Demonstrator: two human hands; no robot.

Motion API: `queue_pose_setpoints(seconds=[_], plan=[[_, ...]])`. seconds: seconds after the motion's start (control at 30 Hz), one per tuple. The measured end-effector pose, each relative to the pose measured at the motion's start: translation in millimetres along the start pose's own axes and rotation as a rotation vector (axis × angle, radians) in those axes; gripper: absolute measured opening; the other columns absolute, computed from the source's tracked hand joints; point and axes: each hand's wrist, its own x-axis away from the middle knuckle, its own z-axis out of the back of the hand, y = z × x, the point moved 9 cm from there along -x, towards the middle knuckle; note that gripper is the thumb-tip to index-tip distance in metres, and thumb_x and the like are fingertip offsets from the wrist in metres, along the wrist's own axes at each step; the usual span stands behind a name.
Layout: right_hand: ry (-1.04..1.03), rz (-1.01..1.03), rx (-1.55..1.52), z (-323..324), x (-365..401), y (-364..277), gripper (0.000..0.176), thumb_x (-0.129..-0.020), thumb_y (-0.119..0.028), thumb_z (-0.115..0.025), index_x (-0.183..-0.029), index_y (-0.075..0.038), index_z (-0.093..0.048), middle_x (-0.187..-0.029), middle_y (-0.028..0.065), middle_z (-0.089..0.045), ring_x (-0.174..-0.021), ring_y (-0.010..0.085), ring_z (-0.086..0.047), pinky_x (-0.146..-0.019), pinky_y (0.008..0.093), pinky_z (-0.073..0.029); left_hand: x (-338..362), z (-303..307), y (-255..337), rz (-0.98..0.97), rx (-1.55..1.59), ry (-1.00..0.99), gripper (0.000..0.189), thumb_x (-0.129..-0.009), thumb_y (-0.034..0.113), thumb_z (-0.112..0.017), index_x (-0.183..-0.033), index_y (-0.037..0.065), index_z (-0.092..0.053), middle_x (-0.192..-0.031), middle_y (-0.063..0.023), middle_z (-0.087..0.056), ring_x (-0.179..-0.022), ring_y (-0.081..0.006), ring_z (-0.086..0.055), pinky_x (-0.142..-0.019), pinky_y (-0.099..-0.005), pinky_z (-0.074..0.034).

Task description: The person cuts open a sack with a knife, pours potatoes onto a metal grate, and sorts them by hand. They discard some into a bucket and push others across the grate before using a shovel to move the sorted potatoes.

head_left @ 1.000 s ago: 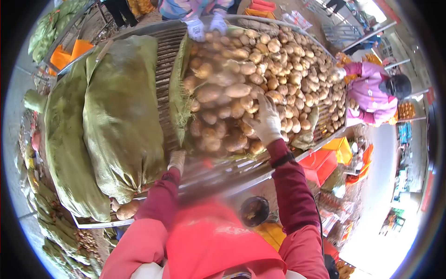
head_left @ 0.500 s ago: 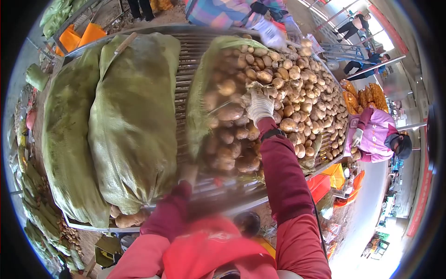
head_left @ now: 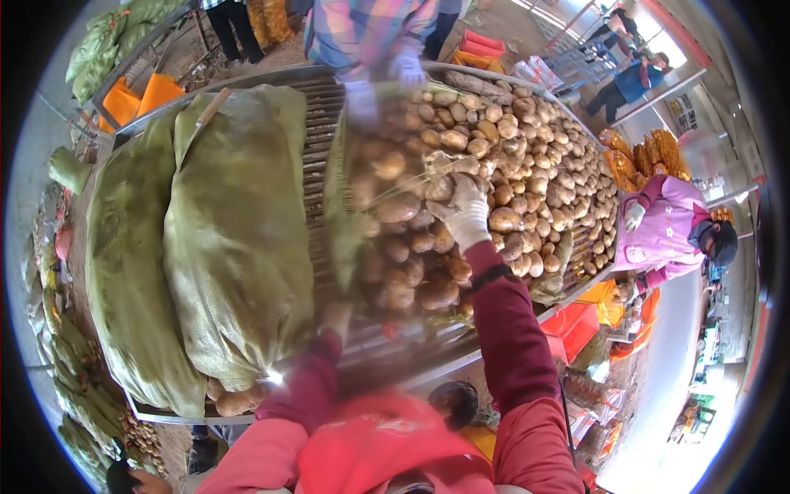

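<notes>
The white-gloved right hand (head_left: 467, 217) half-curls around a round brown potato (head_left: 439, 190) on the slatted metal bench (head_left: 319, 151); a slack grip could let it roll off. What the blurred left hand (head_left: 336, 316) holds, I cannot tell.

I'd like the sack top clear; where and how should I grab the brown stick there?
Probably pinch the brown stick across its middle, coming from above: it is slim, lies slantwise on the far end of the bulging green sack, and nothing covers its top. Its nearer end is unclear.
</notes>
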Motion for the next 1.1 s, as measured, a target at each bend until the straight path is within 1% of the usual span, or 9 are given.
queue_pose_setpoints(seconds=[0.1, 0.17, 0.3, 0.5, 0.63, 0.7, 0.77, 0.97, 1.1], plan=[[0.062, -0.220, -1.248, 0, 55, 47, 0.054, -0.076, -0.004, -0.081, -0.125, -0.003, -0.058, -0.111, 0.0038, -0.062, -0.100, 0.0160, -0.060, -0.086, 0.0294, -0.051, 0, -12, -8, 0.043, -0.005, -0.054, 0.018, -0.091, 0.009, -0.048, -0.092, 0.014, -0.066, -0.080, -0.0093, -0.068, -0.074, -0.0250, -0.068, -0.062, -0.0427, -0.051], [0.099, -0.227, -1.176, 25, 101, 71, 0.052, -0.080, 0.001, -0.076, -0.127, -0.002, -0.055, -0.114, 0.0016, -0.060, -0.100, 0.0135, -0.060, -0.088, 0.0278, -0.053, 7, -93, -25, 0.127, 0.117, -0.190, 0.024, -0.092, 0.007, -0.048, -0.096, 0.007, -0.072, -0.096, -0.0206, -0.069, -0.091, -0.0364, -0.068, -0.078, -0.0480, -0.054], [0.322, -0.439, -1.227, 117, 219, 89, 0.041, -0.087, 0.008, -0.060, -0.126, 0.002, -0.054, -0.111, 0.0060, -0.063, -0.097, 0.0152, -0.063, -0.087, 0.0291, -0.053, -1, -13, -36, 0.314, 0.475, -0.126, 0.028, -0.092, 0.005, -0.044, -0.089, 0.009, -0.071, -0.083, -0.0135, -0.071, -0.077, -0.0275, -0.070, -0.075, -0.0389, -0.055], [0.754, -0.651, -0.801, 241, 416, 115, 0.017, -0.085, 0.001, -0.065, -0.101, 0.000, -0.064, -0.104, 0.0083, -0.065, -0.090, 0.0181, -0.062, -0.082, 0.0327, -0.052, -8, -14, -52, 0.107, 0.352, -0.084, 0.017, -0.084, 0.006, -0.060, -0.098, 0.004, -0.070, -0.093, -0.0164, -0.071, -0.091, -0.0288, -0.069, -0.085, -0.0364, -0.053], [0.958, -0.833, -0.613, 244, 572, 159, 0.026, -0.082, 0.006, -0.071, -0.106, -0.002, -0.064, -0.102, 0.0050, -0.066, -0.089, 0.0162, -0.063, -0.081, 0.0313, -0.053, -14, -50, -73, 0.029, -0.032, -0.216, 0.051, -0.068, 0.020, -0.081, -0.114, 0.005, -0.063, -0.109, -0.0125, -0.069, -0.108, -0.0273, -0.064, -0.098, -0.0343, -0.047], [0.824, -1.133, -0.281, 219, 649, 182, 0.029, -0.081, -0.002, -0.077, -0.107, -0.002, -0.064, -0.102, 0.0054, -0.067, -0.088, 0.0187, -0.065, -0.083, 0.0299, -0.052, -13, -27, -58, 0.029, -0.029, -0.262, 0.055, -0.069, 0.024, -0.081, -0.116, 0.005, -0.061, -0.111, -0.0116, -0.068, -0.111, -0.0268, -0.062, -0.100, -0.0334, -0.045], [0.053, -1.721, 0.041, 138, 799, 264, 0.048, -0.077, -0.017, -0.084, -0.114, 0.002, -0.061, -0.103, 0.0075, -0.067, -0.093, 0.0225, -0.063, -0.087, 0.0341, -0.050, -11, 1, -38, -0.043, -0.190, -0.255, 0.053, -0.070, 0.024, -0.080, -0.116, 0.004, -0.061, -0.111, -0.0109, -0.067, -0.113, -0.0263, -0.061, -0.100, -0.0327, -0.045], [0.350, -1.667, -0.142, 101, 799, 237, 0.064, -0.080, -0.039, -0.079, -0.125, 0.003, -0.061, -0.113, 0.0178, -0.070, -0.108, 0.0316, -0.064, -0.094, 0.0390, -0.048, -7, -39, -68, -0.130, -0.106, -0.158, 0.037, -0.079, 0.015, -0.070, -0.114, 0.005, -0.063, -0.110, -0.0102, -0.068, -0.107, -0.0245, -0.063, -0.097, -0.0323, -0.046], [-0.304, -1.041, 0.242, 77, 716, 285, 0.055, -0.090, -0.031, -0.066, -0.136, -0.004, -0.054, -0.132, 0.0142, -0.062, -0.117, 0.0361, -0.059, -0.099, 0.0413, -0.047, -9, -63, -86, 0.104, 0.249, -0.248, 0.026, -0.097, 0.006, -0.044, -0.109, 0.007, -0.067, -0.102, -0.0117, -0.070, -0.096, -0.0223, -0.067, -0.091, -0.0329, -0.051]])
